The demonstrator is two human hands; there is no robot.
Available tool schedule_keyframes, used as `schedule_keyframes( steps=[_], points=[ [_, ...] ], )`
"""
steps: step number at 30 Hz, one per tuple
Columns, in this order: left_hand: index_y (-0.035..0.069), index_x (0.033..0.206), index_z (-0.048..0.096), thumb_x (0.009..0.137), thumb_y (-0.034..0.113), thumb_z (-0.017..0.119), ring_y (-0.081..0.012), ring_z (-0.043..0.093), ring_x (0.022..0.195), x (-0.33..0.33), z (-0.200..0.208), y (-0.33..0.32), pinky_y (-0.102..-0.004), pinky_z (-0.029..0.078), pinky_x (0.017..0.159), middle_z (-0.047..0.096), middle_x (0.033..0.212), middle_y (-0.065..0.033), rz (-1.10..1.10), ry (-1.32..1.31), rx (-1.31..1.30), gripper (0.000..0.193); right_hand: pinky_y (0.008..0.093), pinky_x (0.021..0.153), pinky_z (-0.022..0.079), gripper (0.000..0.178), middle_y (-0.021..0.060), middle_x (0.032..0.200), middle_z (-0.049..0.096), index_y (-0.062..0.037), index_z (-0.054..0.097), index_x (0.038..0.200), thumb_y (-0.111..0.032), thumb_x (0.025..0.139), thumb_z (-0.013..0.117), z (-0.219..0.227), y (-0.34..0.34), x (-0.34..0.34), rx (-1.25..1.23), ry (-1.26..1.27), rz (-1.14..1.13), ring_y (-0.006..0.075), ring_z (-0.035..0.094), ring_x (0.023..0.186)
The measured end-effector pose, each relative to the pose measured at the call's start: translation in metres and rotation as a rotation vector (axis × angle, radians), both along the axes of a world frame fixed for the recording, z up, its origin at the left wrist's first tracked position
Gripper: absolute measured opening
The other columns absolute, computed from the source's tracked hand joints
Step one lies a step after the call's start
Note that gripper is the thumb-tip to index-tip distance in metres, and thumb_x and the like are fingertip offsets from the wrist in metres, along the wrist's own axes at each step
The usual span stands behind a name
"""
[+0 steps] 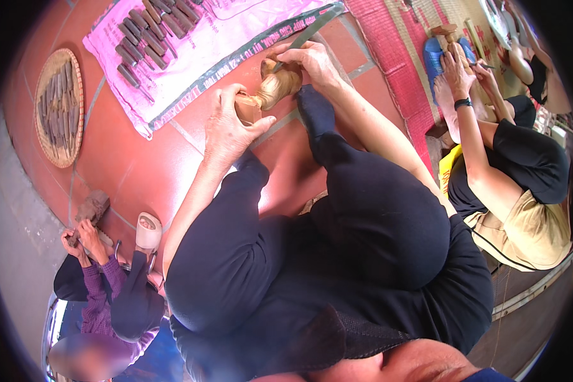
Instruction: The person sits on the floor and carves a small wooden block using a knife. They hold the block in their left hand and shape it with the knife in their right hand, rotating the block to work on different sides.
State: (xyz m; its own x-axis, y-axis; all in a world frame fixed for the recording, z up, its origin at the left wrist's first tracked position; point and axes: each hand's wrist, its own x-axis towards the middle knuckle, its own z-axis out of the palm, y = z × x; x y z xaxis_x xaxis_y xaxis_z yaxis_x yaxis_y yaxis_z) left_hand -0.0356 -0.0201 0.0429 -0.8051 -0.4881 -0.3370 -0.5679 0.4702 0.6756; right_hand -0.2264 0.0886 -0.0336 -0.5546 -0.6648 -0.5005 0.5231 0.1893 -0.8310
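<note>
A carved light-brown wooden figure (280, 86) lies out in front of my knees, with a squared block (247, 109) at its near left end. My left hand (226, 124) grips that block end, thumb on the near side and fingers around the far side. In my right hand (315, 63) is a long, flat grey-green tool (313, 27), its lower end against the top of the carving and its long part pointing up to the right. My right fingers partly hide the contact. The carving's far end sits close to my dark-socked foot (315, 109).
Several wooden-handled carving tools (153, 32) lie in rows on a pink-and-white sack (172, 83) ahead. A round woven basket (76, 83) of similar tools stands left on red floor tiles (127, 153). People work at lower left and right; a red-edged mat (388, 70) is to the right.
</note>
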Motion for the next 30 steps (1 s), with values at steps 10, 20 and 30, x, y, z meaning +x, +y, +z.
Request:
schedule_keyframes(
  steps=[10,20,30],
  points=[
    [0.011,0.117,0.049,0.064,0.036,0.084,-0.0330,0.059,0.099,0.000,-0.002,0.001,-0.0443,0.051,0.083,0.050,0.109,-0.0135,-0.056,0.043,-0.055,0.068,0.0279,0.076,0.052,0.028,0.0071,0.090,0.069,0.0007,0.069,0.100,-0.009,0.074,0.071,0.014,0.001,0.002,0.046,-0.119,0.100,0.0157,0.065,0.082],
    [0.011,0.117,0.050,0.063,0.035,0.085,-0.0329,0.059,0.097,0.003,-0.005,0.003,-0.0447,0.052,0.079,0.050,0.106,-0.0129,-0.161,0.055,-0.092,0.069,0.0270,0.072,0.051,0.030,0.0080,0.088,0.068,0.0025,0.070,0.100,-0.011,0.073,0.071,0.017,0.005,0.005,0.138,-0.108,0.193,0.0142,0.064,0.079],
    [0.012,0.117,0.049,0.061,0.033,0.085,-0.0329,0.059,0.095,0.003,-0.005,0.005,-0.0441,0.053,0.075,0.049,0.104,-0.0121,-0.208,0.140,-0.135,0.070,0.0271,0.079,0.049,0.030,0.0072,0.089,0.068,-0.0007,0.070,0.103,-0.012,0.075,0.071,0.019,0.014,0.007,0.071,-0.096,0.173,0.0139,0.063,0.085]
  ],
)
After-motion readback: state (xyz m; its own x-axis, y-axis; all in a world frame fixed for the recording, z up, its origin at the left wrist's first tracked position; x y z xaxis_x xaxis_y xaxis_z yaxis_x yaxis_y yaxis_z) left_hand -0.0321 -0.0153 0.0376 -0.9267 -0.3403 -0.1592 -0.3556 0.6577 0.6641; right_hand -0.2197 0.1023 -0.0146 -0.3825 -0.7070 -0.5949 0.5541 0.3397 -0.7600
